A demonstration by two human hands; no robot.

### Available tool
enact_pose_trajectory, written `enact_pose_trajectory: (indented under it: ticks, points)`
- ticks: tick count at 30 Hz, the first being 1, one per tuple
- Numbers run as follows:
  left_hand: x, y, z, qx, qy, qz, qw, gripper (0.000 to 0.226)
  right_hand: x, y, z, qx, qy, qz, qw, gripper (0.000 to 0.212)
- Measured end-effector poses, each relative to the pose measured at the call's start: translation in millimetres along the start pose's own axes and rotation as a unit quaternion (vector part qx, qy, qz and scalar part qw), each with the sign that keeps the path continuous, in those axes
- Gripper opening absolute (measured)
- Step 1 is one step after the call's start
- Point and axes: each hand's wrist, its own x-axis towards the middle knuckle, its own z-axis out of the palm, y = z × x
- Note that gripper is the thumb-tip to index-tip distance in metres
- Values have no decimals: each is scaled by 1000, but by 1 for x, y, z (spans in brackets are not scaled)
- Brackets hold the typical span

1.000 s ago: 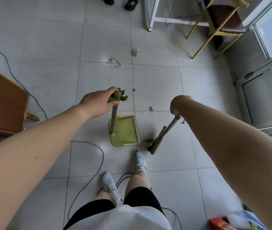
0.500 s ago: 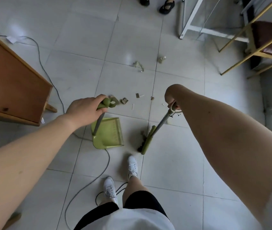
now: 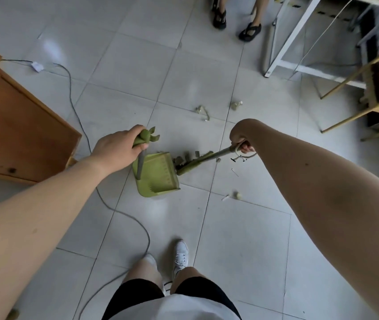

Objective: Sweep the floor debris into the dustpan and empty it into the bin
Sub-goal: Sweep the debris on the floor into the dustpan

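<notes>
A green dustpan (image 3: pixel 158 175) stands on the tiled floor, its mouth facing right. My left hand (image 3: pixel 119 150) grips the green top of its upright handle. My right hand (image 3: pixel 241 136) is closed around the grey broom handle. The green broom head (image 3: pixel 193 165) lies right at the dustpan's mouth, with a small pile of debris (image 3: pixel 185 158) against it. More scraps lie farther off: a wrapper (image 3: pixel 203 112), a crumpled bit (image 3: pixel 236 105) and pieces (image 3: pixel 233 196) near the front right. No bin is in view.
A wooden cabinet (image 3: pixel 15 132) stands at the left, and a grey cable (image 3: pixel 105 202) runs past it under the dustpan area. Another person's sandalled feet (image 3: pixel 234 24) are at the top. A white table frame (image 3: pixel 292 54) and a gold-legged chair (image 3: pixel 373 95) stand at the right.
The broom head swung from below right of the dustpan up to its mouth, pushing debris together there. The dustpan turned and the view shifted left and forward.
</notes>
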Motion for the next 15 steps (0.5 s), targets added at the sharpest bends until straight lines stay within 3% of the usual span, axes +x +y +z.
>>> enact_pose_trajectory:
  ticks: [5, 15]
  points:
    - [29, 7, -16, 6, 20, 23, 1000, 31, -14, 27, -43, 4, 7, 37, 999, 36]
    - [95, 10, -61, -42, 71, 24, 996, 28, -22, 82, -102, 166, 14, 62, 984, 48]
